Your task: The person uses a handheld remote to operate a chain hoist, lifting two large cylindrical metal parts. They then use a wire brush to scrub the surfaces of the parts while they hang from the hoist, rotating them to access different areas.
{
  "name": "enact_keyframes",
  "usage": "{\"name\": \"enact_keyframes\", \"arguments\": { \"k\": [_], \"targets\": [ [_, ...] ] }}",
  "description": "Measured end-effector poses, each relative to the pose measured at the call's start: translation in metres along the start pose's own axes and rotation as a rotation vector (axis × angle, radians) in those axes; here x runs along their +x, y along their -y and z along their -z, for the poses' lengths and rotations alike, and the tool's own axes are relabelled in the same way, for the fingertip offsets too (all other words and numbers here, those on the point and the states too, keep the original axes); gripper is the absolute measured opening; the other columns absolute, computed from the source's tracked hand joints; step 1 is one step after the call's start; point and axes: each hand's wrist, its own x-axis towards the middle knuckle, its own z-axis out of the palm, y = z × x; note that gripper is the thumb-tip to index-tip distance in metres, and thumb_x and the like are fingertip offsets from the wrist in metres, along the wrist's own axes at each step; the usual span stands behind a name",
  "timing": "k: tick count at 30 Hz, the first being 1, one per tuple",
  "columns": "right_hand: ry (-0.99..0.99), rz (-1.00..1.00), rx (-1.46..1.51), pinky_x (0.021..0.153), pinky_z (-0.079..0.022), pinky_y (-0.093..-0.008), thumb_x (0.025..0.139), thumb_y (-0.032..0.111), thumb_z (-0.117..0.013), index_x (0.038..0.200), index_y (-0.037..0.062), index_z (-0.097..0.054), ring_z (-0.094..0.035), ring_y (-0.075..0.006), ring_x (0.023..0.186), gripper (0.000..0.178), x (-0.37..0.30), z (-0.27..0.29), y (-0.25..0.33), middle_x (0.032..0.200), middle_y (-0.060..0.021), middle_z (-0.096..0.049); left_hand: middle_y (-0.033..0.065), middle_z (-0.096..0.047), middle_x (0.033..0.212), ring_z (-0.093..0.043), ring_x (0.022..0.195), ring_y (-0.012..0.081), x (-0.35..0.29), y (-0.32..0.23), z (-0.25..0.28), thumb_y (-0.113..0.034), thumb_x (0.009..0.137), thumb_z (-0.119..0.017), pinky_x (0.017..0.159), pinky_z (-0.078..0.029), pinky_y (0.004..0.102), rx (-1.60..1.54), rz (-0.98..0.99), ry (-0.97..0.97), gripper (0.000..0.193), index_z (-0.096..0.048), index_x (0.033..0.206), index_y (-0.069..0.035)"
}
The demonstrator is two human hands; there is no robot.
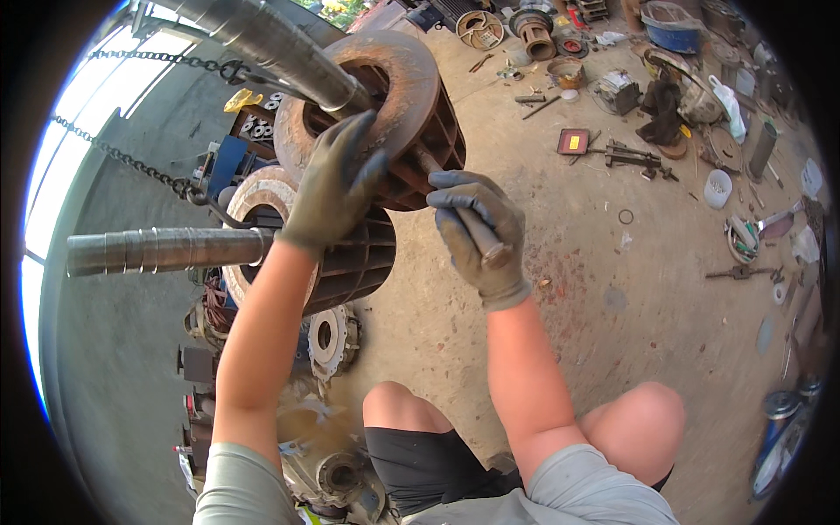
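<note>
A rusty, finned cylindrical rotor [411,83] hangs tilted at upper centre, a thick steel shaft [271,54] passing through its end face. My left hand [325,188], in a grey-green work glove, lies against that face beside the shaft, fingers spread. In the glove of my right hand [507,241] is a steel bar [477,232], gripped near its flared, blunt end. The bar's far end reaches the rotor's ribbed side; its tip is hard to make out. Below and left is a second finned rotor [354,267], its stepped shaft [166,251] pointing left.
Chains with hooks [197,192] stretch from the left toward the rotors. A flanged metal ring [331,341] lies below them. On the concrete floor at right are a puller tool [630,157], a white cup [717,188], a motor housing [617,92] and several loose parts.
</note>
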Motion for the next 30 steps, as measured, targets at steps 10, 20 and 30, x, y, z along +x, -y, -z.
{"name": "enact_keyframes", "arguments": {
  "k": [10, 20, 30],
  "targets": [
    [0.056, 0.059, -0.093, 0.084, -0.066, -0.0391, 0.088, -0.008, -0.077, 0.11, 0.01, -0.08, -0.081, -0.0318, 0.098, 0.029, -0.018, -0.04, -0.046, 0.111, -0.0139, -0.08, 0.0242, -0.052, 0.167, -0.045, 0.155, 0.0504, -0.171, 0.004, 0.053, -0.04, 0.085, -0.093, 0.128, -0.035, 0.0601, 0.545, 0.248, 0.102, 0.096, -0.051, 0.166, -0.008],
    [0.394, 0.176, -0.299, 0.079, -0.064, -0.0407, 0.085, 0.002, -0.079, 0.115, 0.0183, -0.078, -0.079, -0.0332, 0.096, 0.034, 0.004, -0.04, -0.057, 0.113, -0.0108, -0.078, 0.0129, -0.063, 0.16, -0.067, 0.138, 0.0353, -0.184, 0.023, 0.036, -0.033, 0.09, -0.088, 0.13, -0.033, 0.063, 0.446, 0.323, 0.009, 0.088, -0.051, 0.169, -0.017],
    [0.665, 0.22, -0.263, 0.085, -0.064, -0.0411, 0.088, 0.004, -0.08, 0.114, 0.0163, -0.08, -0.078, -0.036, 0.098, 0.028, 0.039, -0.025, -0.055, 0.115, -0.012, -0.078, 0.0145, -0.063, 0.16, -0.064, 0.14, 0.0401, -0.188, 0.033, 0.035, -0.027, 0.09, -0.087, 0.129, -0.037, 0.058, 0.383, 0.329, -0.018, 0.086, -0.053, 0.168, -0.018]
  ]
}}
